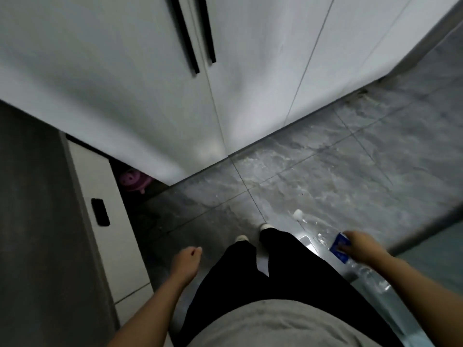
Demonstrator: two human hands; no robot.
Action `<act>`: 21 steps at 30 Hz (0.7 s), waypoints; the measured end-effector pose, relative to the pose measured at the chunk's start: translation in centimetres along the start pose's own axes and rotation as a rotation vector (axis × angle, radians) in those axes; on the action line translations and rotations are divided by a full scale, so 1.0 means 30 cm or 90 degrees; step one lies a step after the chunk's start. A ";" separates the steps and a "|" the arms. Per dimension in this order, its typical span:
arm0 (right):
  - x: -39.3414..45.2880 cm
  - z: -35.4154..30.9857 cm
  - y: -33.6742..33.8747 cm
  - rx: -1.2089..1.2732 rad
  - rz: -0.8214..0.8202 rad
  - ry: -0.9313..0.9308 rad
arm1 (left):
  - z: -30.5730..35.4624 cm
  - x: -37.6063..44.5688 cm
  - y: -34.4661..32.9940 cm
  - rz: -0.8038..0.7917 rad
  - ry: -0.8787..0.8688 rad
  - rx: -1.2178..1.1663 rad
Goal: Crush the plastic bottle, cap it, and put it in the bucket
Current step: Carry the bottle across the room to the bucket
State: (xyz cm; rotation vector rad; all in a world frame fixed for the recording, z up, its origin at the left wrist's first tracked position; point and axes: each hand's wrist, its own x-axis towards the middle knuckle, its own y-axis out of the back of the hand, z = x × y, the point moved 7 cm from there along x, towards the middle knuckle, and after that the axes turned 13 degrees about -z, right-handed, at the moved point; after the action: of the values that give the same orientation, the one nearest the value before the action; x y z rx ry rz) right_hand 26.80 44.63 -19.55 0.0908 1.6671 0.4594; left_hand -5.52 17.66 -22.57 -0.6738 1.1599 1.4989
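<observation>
The plastic bottle [323,240] sits in the right hand [360,246], whose fingers wrap its blue label [339,246]; the clear body angles away with its white cap [298,214] on, pointing toward the floor ahead. The left hand [188,259] hangs beside the black trousers [250,276], fingers loosely curled around nothing. Two pale shoes [253,232] stand on grey marbled floor tiles [350,176]. Farther off, a pink toy [134,181] lies in a dark gap at the left, beneath tall white cabinet doors [150,83] with black handles [195,33].
</observation>
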 end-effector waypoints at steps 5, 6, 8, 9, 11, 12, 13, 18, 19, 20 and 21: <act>-0.061 0.112 -0.156 0.117 0.008 -0.060 | 0.053 0.055 0.060 -0.023 -0.015 0.117; -0.074 0.135 -0.188 0.142 0.008 -0.071 | 0.074 0.066 0.060 -0.028 -0.020 0.133; -0.093 0.180 -0.243 0.188 0.002 -0.086 | 0.124 0.081 0.047 -0.047 -0.029 0.155; -0.098 0.201 -0.266 0.213 -0.001 -0.091 | 0.149 0.088 0.037 -0.053 -0.031 0.169; -0.104 0.238 -0.303 0.264 -0.006 -0.102 | 0.202 0.105 0.024 -0.049 -0.041 0.200; -0.108 0.256 -0.316 0.284 -0.002 -0.107 | 0.230 0.112 0.016 -0.048 -0.049 0.214; -0.112 0.273 -0.323 0.301 0.005 -0.112 | 0.258 0.119 0.005 -0.049 -0.056 0.228; -0.114 0.371 -0.361 0.400 0.030 -0.125 | 0.394 0.155 -0.057 -0.054 -0.074 0.301; -0.112 0.390 -0.363 0.415 0.031 -0.125 | 0.422 0.161 -0.068 -0.049 -0.079 0.319; -0.110 0.412 -0.363 0.431 0.036 -0.127 | 0.450 0.166 -0.079 -0.046 -0.087 0.335; -0.109 0.433 -0.358 0.447 0.044 -0.130 | 0.475 0.170 -0.090 -0.044 -0.095 0.349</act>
State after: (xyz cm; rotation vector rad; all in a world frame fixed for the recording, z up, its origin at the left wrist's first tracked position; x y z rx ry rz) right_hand 42.05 36.93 -21.27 0.6902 1.5583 -0.1016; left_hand -1.96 32.63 -22.66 -0.2200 1.3371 1.0788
